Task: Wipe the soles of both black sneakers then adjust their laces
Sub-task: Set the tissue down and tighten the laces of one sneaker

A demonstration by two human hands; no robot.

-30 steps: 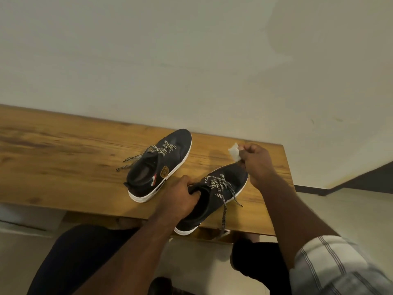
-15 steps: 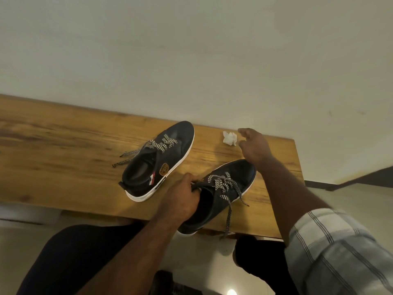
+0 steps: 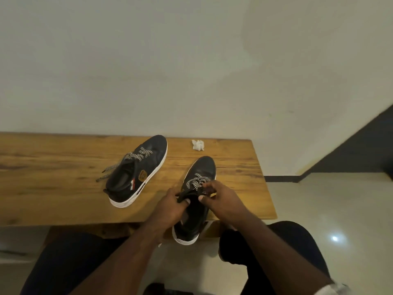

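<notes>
Two black sneakers with white soles stand upright on a wooden table (image 3: 53,188). The left sneaker (image 3: 138,173) lies untouched, its speckled laces trailing to the left. The right sneaker (image 3: 197,188) points away from me, and its heel hangs over the table's front edge. My left hand (image 3: 170,206) pinches the tongue at the shoe's opening. My right hand (image 3: 221,198) grips the speckled laces (image 3: 195,182) on the shoe's right side. A crumpled white tissue (image 3: 197,144) lies on the table beyond the right sneaker, apart from both hands.
A pale wall rises right behind the table. The table's right end (image 3: 268,188) is close to the right sneaker. Beyond it is a light tiled floor (image 3: 329,209) and a dark skirting. My knees in dark trousers (image 3: 282,241) sit below the table's front edge.
My right hand let go of the tissue, left it on the table and came back to the right sneaker's laces. The right sneaker now points straighter away, pulled nearer to me.
</notes>
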